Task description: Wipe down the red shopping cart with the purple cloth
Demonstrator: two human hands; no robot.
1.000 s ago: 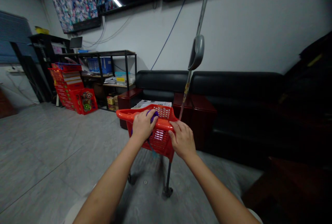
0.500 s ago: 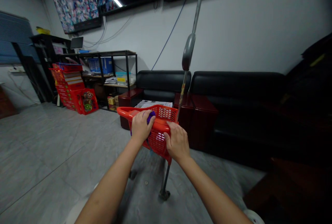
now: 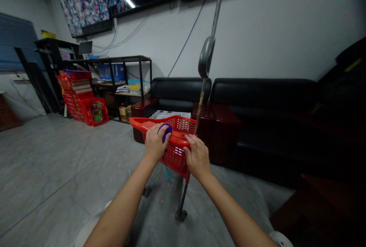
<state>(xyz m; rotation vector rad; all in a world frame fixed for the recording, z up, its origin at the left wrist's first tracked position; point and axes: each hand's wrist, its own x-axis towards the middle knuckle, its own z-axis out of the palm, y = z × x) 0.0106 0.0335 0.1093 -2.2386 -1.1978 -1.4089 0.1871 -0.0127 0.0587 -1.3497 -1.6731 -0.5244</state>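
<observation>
A small red shopping cart with perforated basket walls stands in front of me, with a grey pole rising from its right side. My left hand is closed over a purple cloth, pressed onto the cart's red handle. Most of the cloth is hidden under the fingers. My right hand grips the red rim at the cart's near right corner, fingers on top and thumb below. Something light blue hangs beneath the basket. A caster wheel rests on the floor.
Behind the cart stands a black sofa with dark red wooden armrests. Stacked red boxes and a black shelf holding blue files are at the left. Screens hang on the wall above.
My left hand has shifted the purple cloth slightly on the handle, and more of it shows as a curved edge. The light blue piece beneath shows more. My right hand stays on the rim.
</observation>
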